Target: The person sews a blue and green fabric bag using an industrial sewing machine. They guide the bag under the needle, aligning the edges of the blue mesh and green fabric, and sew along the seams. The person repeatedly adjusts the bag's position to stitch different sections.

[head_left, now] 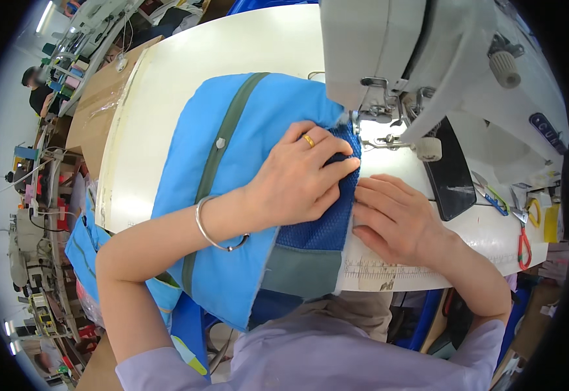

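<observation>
A bright blue fabric panel (pixel 180 169) with a green strip (pixel 222 137) and a small pale stud lies on the sewing table. Along its right side runs dark blue mesh (pixel 317 218), with a grey-green band (pixel 304 270) below it. My left hand (pixel 301 173), wearing a ring and a bangle, presses on the panel with bent fingers gathered at the mesh edge. Beside that edge, my right hand (pixel 398 218) rests with fingers extended, tips touching the fabric. The panel's top corner reaches under the needle area of a white sewing machine (pixel 372 58); the needle itself is hard to make out.
Red-handled scissors (pixel 524 249) and a blue-handled tool (pixel 495 201) lie at the right. A ruler strip (pixel 389 277) runs along the table's front edge. More blue fabric (pixel 82 251) hangs at the left. A person (pixel 39 91) sits among machines farther off.
</observation>
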